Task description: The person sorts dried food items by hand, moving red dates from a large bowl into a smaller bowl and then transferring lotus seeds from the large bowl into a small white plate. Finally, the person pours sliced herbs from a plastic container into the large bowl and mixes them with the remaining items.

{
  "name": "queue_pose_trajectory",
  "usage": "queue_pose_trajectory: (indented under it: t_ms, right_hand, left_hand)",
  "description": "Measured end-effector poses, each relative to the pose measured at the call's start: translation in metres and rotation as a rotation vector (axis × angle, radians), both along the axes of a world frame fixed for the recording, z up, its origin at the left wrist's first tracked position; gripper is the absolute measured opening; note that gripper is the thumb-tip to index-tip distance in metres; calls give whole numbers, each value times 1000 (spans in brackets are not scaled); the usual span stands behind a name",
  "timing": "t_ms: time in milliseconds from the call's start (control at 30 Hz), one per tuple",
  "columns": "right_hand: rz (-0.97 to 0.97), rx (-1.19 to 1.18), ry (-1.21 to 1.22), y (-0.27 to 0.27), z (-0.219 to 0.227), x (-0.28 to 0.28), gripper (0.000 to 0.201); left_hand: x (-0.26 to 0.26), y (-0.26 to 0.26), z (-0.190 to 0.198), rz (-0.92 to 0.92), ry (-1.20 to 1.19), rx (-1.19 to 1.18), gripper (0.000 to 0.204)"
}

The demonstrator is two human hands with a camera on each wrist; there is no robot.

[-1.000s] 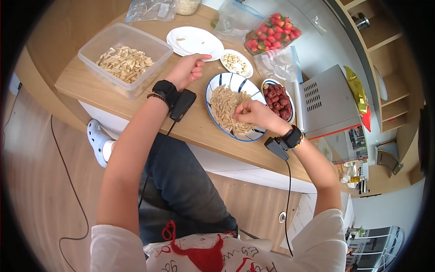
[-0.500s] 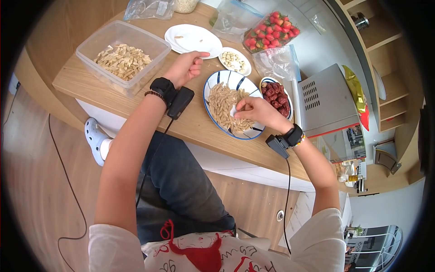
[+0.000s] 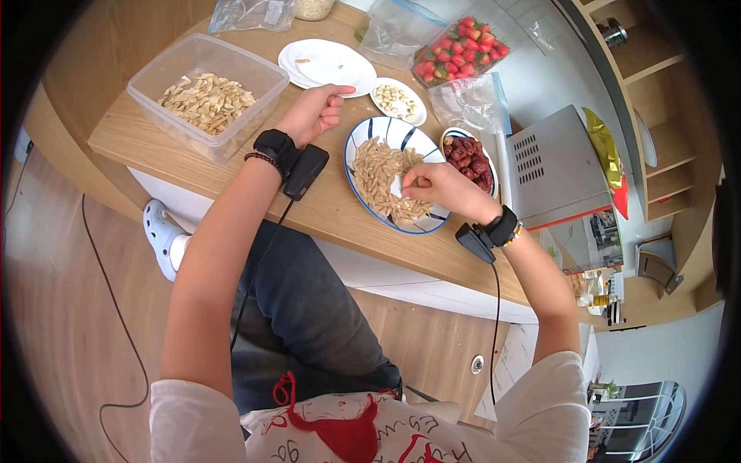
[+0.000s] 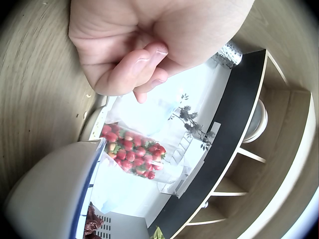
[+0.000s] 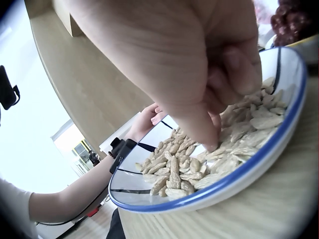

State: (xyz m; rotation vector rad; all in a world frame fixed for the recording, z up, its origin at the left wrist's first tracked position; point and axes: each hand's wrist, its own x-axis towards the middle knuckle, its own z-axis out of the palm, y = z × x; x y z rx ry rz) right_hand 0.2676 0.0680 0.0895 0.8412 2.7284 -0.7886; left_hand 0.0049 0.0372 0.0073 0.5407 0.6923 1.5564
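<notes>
My right hand [image 3: 448, 189] reaches into a white bowl [image 3: 395, 131] with blue stripes and a blue rim. Its thumb and forefinger are bent together among pale, wrinkled kernels [image 3: 376, 176], pinching at one beside a bare patch of the bowl. From the right wrist, the fingertips meet the kernels [image 5: 172, 174]; the other fingers are curled into the palm. My left hand [image 3: 312, 116] hovers at the near edge of a white oval plate [image 3: 336, 65], loosely curled with the forefinger straighter. Nothing shows between its fingers in the left wrist view.
Left of the hands stands a clear plastic box [image 3: 258, 119] of pale dried slices. A small dish [image 3: 417, 118] of round cream seeds sits behind the bowl, with red dates [image 3: 467, 158] to the right. Strawberries [image 3: 463, 50], plastic bags [image 3: 471, 104] and a grey appliance [image 3: 552, 174] line the back.
The right fingers have shifted slightly among the kernels, and a white patch of bowl shows beside them. The left hand holds the same pose.
</notes>
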Motion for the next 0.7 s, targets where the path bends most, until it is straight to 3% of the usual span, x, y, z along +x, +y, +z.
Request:
queue_pose_trajectory:
  t_ms: [333,533,633,700]
  right_hand:
    - [-31,21,-39,-1,-8,0,16]
    - [125,138,-41,1,-9,5,13]
    - [-87,-203,129,8,-12,11,12]
    - [-371,-862,396,16,-3,12,13]
  left_hand:
    - [0,0,-1,2,-12,-2,23]
    - [-2,2,-2,-23,-16,11,22]
    - [-1,1,-2,-17,-21,13,21]
    - [-1,0,-1,-5,-22,6,20]
